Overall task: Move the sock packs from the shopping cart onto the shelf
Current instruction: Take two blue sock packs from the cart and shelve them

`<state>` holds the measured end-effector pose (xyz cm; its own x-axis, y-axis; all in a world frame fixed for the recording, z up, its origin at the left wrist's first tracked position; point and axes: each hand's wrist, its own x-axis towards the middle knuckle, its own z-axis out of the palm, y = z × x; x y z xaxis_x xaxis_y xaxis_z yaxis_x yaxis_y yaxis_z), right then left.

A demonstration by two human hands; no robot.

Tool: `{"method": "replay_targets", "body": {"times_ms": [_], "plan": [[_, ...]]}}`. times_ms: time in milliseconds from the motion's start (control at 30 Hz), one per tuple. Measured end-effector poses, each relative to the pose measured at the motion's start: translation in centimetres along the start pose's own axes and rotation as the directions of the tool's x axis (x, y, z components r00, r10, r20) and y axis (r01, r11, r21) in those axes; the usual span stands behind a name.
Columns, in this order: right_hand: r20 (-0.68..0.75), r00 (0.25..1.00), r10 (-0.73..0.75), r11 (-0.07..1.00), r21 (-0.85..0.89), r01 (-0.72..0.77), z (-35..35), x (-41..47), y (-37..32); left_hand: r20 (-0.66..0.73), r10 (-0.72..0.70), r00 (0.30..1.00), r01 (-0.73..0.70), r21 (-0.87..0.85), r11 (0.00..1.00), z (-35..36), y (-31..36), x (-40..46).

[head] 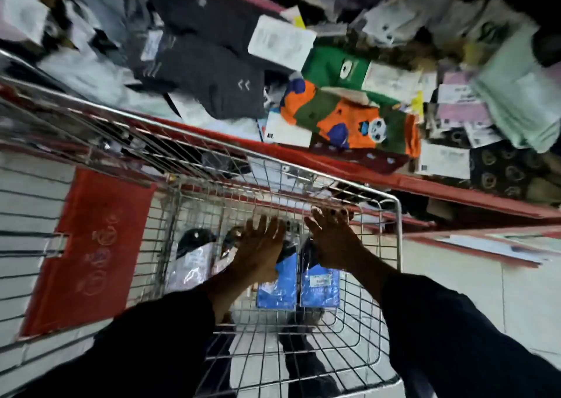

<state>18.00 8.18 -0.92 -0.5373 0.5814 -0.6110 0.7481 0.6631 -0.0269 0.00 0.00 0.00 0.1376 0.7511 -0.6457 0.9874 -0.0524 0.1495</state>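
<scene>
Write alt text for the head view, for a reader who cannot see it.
Both hands, left hand and right hand, reach with spread fingers into a wire shopping cart over two blue sock packs. Past the cart, a red-edged shelf is heaped with socks, among them an orange and green panda pair.

Both hands in wire cart (303, 191): left hand (258, 246), right hand (331, 240) spread over two blue sock packs (299, 285) (contact unclear). Red-edged shelf (394, 179) beyond, piled with socks.
</scene>
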Motion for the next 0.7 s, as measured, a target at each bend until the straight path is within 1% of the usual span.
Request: {"method": "replay_targets", "body": {"times_ms": [33, 67, 100, 133, 200, 233, 400, 467, 533, 567, 700], "plan": [[-0.016, 0.999, -0.032, 0.999, -0.037, 0.032, 1.4, 1.4, 0.4, 0.064, -0.003, 0.998, 0.002, 0.012, 1.000, 0.8, 0.0, 1.4], [0.054, 0.996, -0.064, 0.998, -0.012, 0.065, 1.6, 2.1, 0.7, 0.089, 0.004, 0.996, -0.003, -0.008, 1.000, 0.8, -0.1, 2.4], [0.088, 0.994, -0.070, 0.996, 0.053, 0.066, 1.9, 2.9, 1.0, 0.134, 0.014, 0.991, -0.014, -0.001, 1.000, 0.9, -0.3, 3.2], [0.207, 0.976, -0.062, 0.990, 0.136, 0.034, 1.5, 3.3, 1.3, 0.164, 0.025, 0.986, -0.023, -0.014, 1.000, 0.8, -0.4, 4.0], [0.339, 0.936, -0.095, 0.986, 0.163, 0.041, 1.6, 4.3, 1.3, 0.229, 0.051, 0.972, -0.036, -0.069, 0.997, 1.0, -0.2, 5.3], [0.361, 0.926, -0.108, 0.986, 0.159, 0.053, 1.7, 4.6, 1.3, 0.241, 0.066, 0.968, -0.048, -0.082, 0.996, 0.8, 0.0, 5.6], [0.371, 0.924, -0.089, 0.994, 0.085, 0.062, 1.1, 4.7, 1.3, 0.246, 0.123, 0.961, -0.145, 0.074, 0.987, -0.4, 0.6, 5.5], [0.362, 0.926, -0.105, 0.994, 0.060, 0.089, 0.8, 3.9, 1.5, 0.215, 0.150, 0.965, -0.184, 0.143, 0.973, -0.6, 0.9, 4.8], [0.328, 0.938, -0.111, 0.994, 0.044, 0.102, 0.8, 2.6, 1.7, 0.156, 0.182, 0.971, -0.208, 0.169, 0.963, -0.5, 1.1, 3.6], [0.319, 0.941, -0.116, 0.993, 0.068, 0.100, 0.9, 1.9, 1.7, 0.138, 0.196, 0.971, -0.218, 0.167, 0.962, -0.5, 1.3, 2.9], [0.277, 0.954, -0.117, 0.953, 0.303, 0.029, 0.7, -1.7, 1.3, 0.069, 0.258, 0.964, -0.265, 0.111, 0.958, 0.7, 1.8, 0.0]]}}
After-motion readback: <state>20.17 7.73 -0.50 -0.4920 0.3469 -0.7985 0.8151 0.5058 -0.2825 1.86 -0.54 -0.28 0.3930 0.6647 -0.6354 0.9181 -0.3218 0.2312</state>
